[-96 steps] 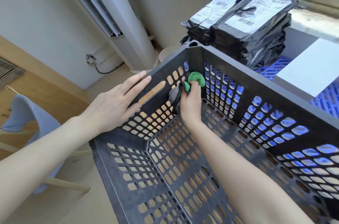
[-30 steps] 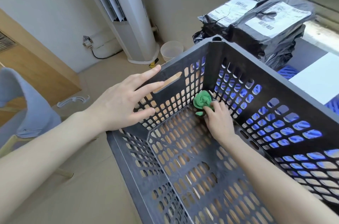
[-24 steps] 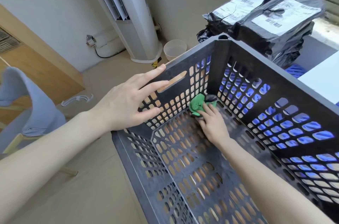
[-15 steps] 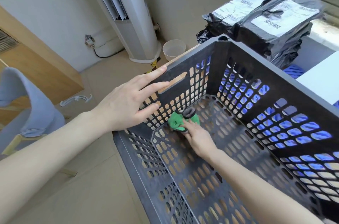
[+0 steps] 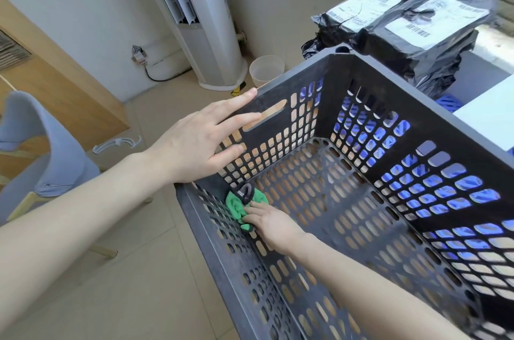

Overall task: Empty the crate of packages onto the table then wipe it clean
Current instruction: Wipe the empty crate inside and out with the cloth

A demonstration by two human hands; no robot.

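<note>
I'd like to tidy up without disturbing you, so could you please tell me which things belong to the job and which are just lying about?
Job: crate; cloth in its corner; packages beyond it; left hand flat on its wall; right hand on the cloth.
Lying about: air conditioner; cup; chair; hanger on the floor.

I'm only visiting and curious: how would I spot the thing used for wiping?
Find the big dark perforated crate filling the picture. In its near-left bottom corner, the right hand presses a small bunched cloth. It is the only bright green thing there.
</note>
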